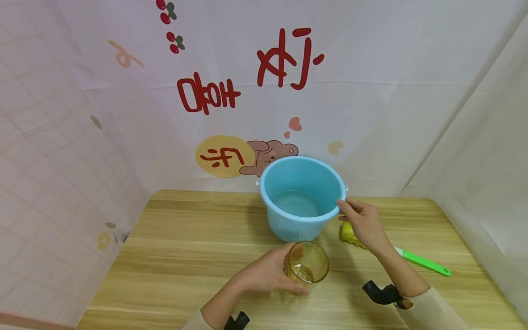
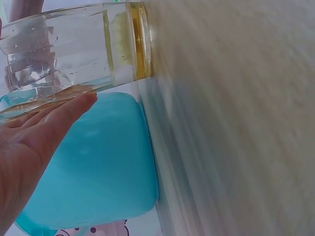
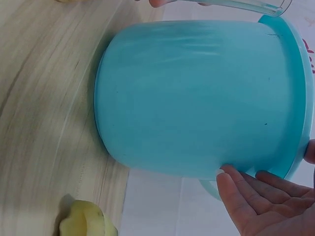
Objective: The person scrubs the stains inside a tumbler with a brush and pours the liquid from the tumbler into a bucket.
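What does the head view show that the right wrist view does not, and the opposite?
Of the two, only the head view shows the inside of the blue bucket, the green handle and the printed cherries. Only the right wrist view shows dark specks on the bucket's wall and the palm side of the right hand. Both show the bucket, that hand, the yellow object and the glass, though the right wrist view crops the last two.

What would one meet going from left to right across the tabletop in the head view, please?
Left hand, amber glass, right hand, green handle. The blue bucket and yellow piece overlap these, so they are left out.
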Demonstrator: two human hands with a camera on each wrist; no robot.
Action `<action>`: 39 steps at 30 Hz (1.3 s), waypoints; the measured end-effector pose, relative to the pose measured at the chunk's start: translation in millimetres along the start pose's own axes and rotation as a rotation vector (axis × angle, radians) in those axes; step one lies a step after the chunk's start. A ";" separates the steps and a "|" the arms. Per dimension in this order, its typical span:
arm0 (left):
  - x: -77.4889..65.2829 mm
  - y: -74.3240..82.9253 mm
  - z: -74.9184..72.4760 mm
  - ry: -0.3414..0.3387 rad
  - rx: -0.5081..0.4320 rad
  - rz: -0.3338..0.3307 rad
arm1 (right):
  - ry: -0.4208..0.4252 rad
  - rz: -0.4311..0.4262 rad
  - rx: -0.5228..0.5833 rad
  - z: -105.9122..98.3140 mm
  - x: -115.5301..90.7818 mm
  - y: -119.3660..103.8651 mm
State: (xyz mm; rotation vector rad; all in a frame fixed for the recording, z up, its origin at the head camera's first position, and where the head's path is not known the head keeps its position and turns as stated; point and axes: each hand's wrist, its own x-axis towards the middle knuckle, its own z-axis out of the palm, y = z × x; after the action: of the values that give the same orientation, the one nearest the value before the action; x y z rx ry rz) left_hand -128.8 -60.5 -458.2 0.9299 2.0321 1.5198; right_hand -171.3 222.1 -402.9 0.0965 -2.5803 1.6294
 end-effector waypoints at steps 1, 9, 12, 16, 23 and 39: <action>0.2 0.0 -0.1 -0.001 -0.001 0.002 | 0.000 -0.003 -0.004 -0.1 -0.1 0.2; 2.1 -0.2 0.2 -0.012 -0.015 0.009 | 0.006 -0.022 -0.032 -0.5 0.7 3.3; 1.9 -0.8 0.3 -0.004 -0.009 0.008 | 0.008 -0.031 -0.029 0.4 1.2 4.2; 1.4 -1.3 0.8 0.003 0.001 0.003 | 0.008 -0.040 -0.027 0.9 1.5 5.1; 0.7 -2.0 0.5 0.024 0.042 0.003 | 0.009 -0.045 -0.035 -0.2 1.4 6.4; -12.1 -4.6 -10.1 0.095 0.048 -0.026 | -0.017 -0.041 -0.047 -4.2 5.9 7.2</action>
State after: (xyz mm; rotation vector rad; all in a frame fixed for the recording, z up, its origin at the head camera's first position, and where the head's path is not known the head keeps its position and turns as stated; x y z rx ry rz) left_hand -128.6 -76.8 -460.1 0.8613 2.1479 1.5346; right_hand -177.7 228.9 -407.0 0.1594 -2.6099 1.5597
